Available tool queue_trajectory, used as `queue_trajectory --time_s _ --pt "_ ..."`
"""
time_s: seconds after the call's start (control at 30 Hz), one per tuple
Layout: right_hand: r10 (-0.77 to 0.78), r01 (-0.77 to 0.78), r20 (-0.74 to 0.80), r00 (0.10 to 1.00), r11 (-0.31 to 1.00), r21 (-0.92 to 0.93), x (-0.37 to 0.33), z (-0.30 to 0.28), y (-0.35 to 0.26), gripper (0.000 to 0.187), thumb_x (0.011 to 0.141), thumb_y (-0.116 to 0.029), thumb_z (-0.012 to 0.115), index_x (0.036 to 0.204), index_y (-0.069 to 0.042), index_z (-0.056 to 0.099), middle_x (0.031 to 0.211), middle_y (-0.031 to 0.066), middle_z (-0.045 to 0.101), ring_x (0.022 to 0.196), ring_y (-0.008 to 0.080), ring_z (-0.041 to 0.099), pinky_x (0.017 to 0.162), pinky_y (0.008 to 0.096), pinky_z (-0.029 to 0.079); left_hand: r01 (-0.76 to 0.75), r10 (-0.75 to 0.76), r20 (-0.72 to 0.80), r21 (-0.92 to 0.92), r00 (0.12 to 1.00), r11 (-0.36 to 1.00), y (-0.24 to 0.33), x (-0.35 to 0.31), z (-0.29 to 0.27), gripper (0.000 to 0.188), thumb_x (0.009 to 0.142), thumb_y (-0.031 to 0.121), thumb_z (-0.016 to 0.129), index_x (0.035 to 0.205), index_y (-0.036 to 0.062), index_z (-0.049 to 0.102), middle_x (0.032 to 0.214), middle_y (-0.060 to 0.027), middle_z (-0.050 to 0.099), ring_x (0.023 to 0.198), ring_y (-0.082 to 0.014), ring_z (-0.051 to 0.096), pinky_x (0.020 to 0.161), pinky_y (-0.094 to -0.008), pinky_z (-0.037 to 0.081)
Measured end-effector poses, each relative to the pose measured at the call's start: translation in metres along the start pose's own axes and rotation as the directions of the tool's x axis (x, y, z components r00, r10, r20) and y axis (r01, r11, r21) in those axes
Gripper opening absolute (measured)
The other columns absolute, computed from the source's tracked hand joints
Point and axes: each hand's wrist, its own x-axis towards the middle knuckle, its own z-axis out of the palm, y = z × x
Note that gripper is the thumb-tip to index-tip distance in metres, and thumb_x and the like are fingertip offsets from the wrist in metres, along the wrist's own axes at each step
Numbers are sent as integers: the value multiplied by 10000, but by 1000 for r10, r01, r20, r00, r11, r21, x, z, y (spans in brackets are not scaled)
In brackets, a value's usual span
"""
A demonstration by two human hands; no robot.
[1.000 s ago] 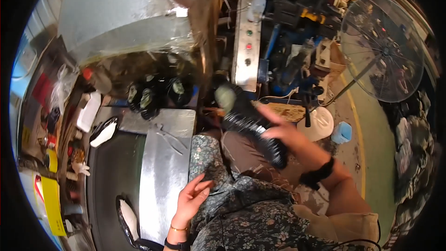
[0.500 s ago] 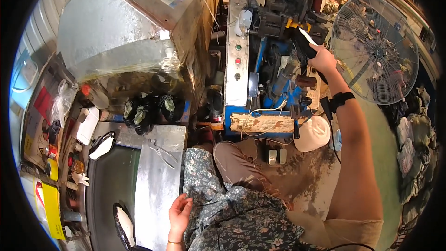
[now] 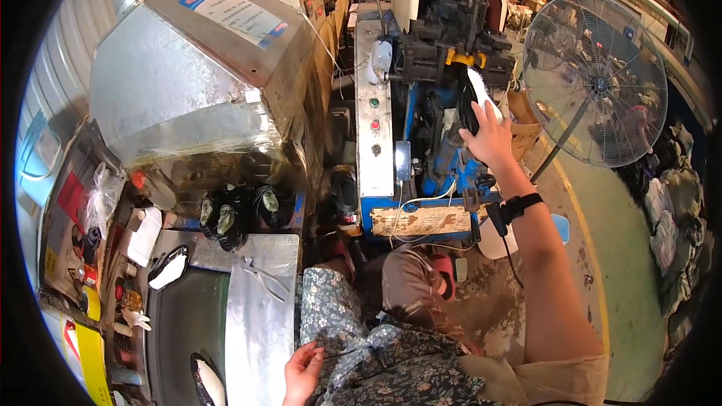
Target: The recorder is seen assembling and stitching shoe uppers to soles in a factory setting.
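My right hand (image 3: 489,137) reaches forward to the machine and grips a black shoe upper with a white underside (image 3: 478,90). Its fingers lie on the white face, with the thumb out to the left side. The upper's far end meets the yellow part (image 3: 465,58) of the machine's dark clamping head (image 3: 429,53); whether it is clamped I cannot tell. Low in front of my lap hovers my left hand (image 3: 302,370), empty, fingers loosely bent and apart. Nearest to it is a metal plate (image 3: 259,331) with pliers (image 3: 263,278) lying on its far part.
Two more black uppers with white undersides (image 3: 168,268) lie along a dark belt (image 3: 184,316) at left. Black shoes (image 3: 229,218) stand under a metal hood (image 3: 180,75). A caged fan (image 3: 599,84) stands right of the machine. Red footwear (image 3: 444,277) is beside a floor pedal (image 3: 461,268).
My right hand has moved left and closer to the machine's middle, with the upper now in line with the yellow part. A foot in red footwear has come beside the pedals. The view has shifted.
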Motion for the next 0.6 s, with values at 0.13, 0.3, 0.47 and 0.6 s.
queue_trajectory --time_s 0.13,0.3,0.47,0.6 --pt "23 -23 12 1000 1000 0 9 -5 -1 716 795 -401 704 1443 -259 434 1530 66 356 1227 496 405 959 541 444 -30 30 -15 4 999 1000 14 11 -3 313 927 -16 616 1236 -14 570 1061 -91 681 945 -137 629 836 -248 507" --pt "-207 236 -193 959 962 139 25 -12 -9 652 739 -257 760 1345 -177 530 1369 130 536 1229 323 531 1027 462 414 -225 406 -120 675 906 702 42 68 -68 296 829 87 694 1117 24 675 1124 -185 676 1062 -327 651 911 -387 508" --pt "-254 257 -46 966 961 105 76 11 1 641 817 -182 719 1409 -127 480 1396 147 504 1240 363 518 1030 423 419 -154 692 -83 949 717 274 71 170 -179 387 814 136 629 1177 7 589 1264 -228 566 1207 -383 526 1021 -437 438" --pt "-209 199 60 976 969 149 127 53 39 627 893 -153 644 1470 -162 396 1492 134 421 1341 346 438 1075 415 376 325 482 -337 939 809 111 100 248 -253 705 776 63 602 1444 58 377 1519 -228 309 1423 -425 252 1166 -479 248"
